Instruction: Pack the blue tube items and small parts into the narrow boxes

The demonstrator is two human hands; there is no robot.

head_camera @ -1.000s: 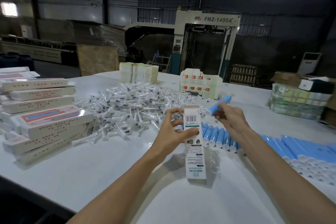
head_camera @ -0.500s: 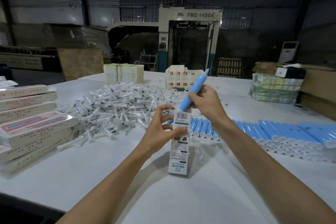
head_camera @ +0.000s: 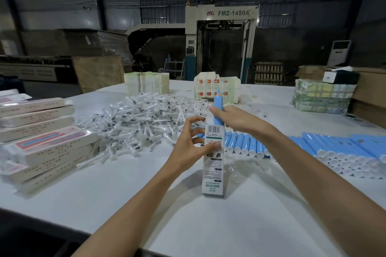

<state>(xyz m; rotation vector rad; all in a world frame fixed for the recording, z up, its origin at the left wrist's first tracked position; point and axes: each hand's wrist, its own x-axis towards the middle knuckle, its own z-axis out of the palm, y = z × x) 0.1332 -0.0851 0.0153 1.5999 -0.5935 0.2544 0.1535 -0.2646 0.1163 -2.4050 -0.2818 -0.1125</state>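
Tube [head_camera: 218, 108] gripped upright by R hand [head_camera: 231, 118] at box [head_camera: 213, 165] mouth, L hand [head_camera: 191, 148] pinching box top on desk [head_camera: 125, 194]: keep tube vertical, feed straight down w/o buckling walls.

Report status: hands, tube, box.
Left hand holds upright narrow white cardboard box. Right hand grips blue plastic tube, lower end at box mouth. Nothing blocking the mouth.
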